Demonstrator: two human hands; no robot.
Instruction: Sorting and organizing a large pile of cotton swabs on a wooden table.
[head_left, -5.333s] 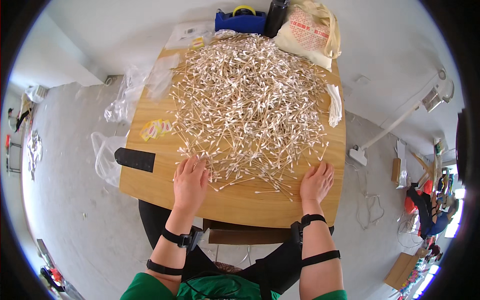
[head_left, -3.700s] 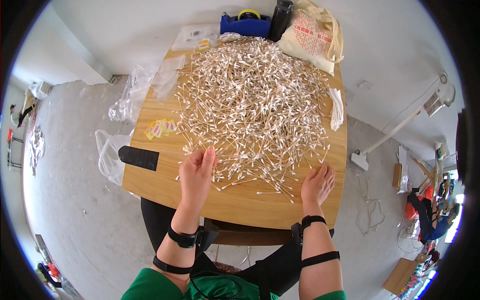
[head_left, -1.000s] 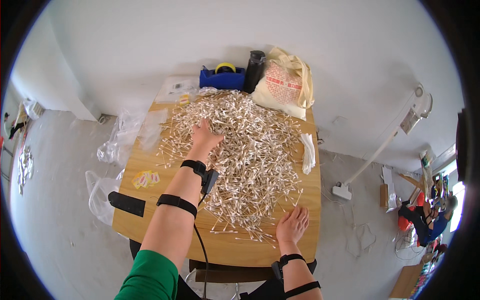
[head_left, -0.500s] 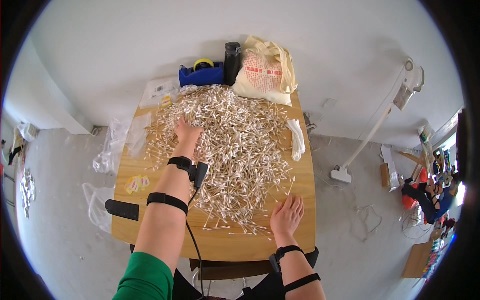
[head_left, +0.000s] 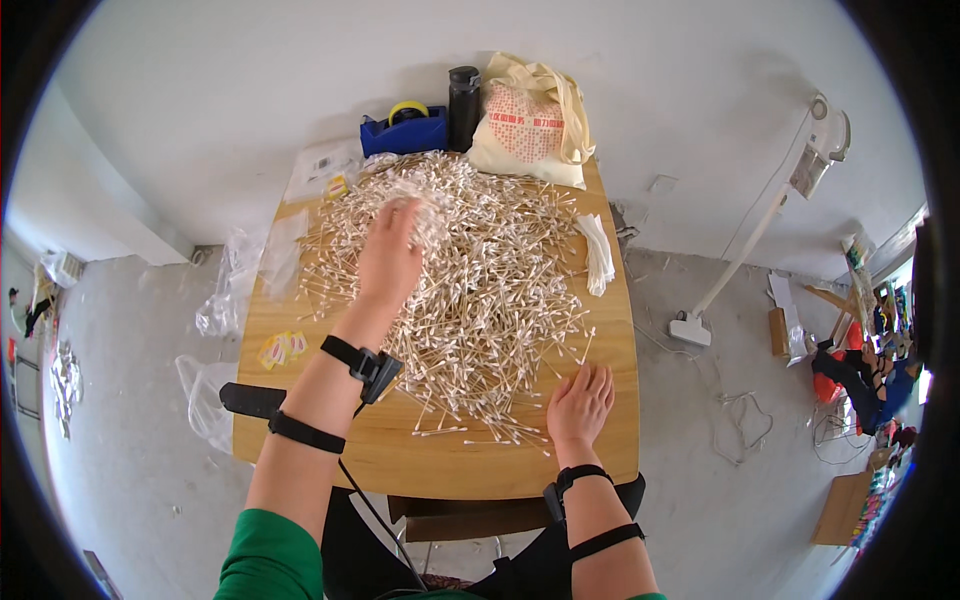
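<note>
A broad heap of loose cotton swabs (head_left: 490, 290), white-tipped with thin sticks, covers most of the wooden table (head_left: 345, 440). Over the far left part of this heap is my left hand (head_left: 390, 258), its fingers closed around a clump of swabs that looks smeared by motion. The exact amount in its grip is hidden. My right hand (head_left: 580, 405) lies flat on the bare wood by the heap's near right edge, fingers stretched out and holding nothing. Black straps with small devices circle both forearms.
Along the back stand a blue tape dispenser (head_left: 404, 133), a black bottle (head_left: 463, 108) and a cream cloth bag (head_left: 525, 135). A folded white cloth-like item (head_left: 597, 255) lies right. Yellow-white labels (head_left: 282, 348) and clear plastic bags (head_left: 232, 285) are left. A white floor appliance (head_left: 750, 230) leans against the wall.
My left hand has come up from the heap and swung right, with swabs now bunched at its fingers. My right hand stays resting on the table. The view has shifted slightly.
</note>
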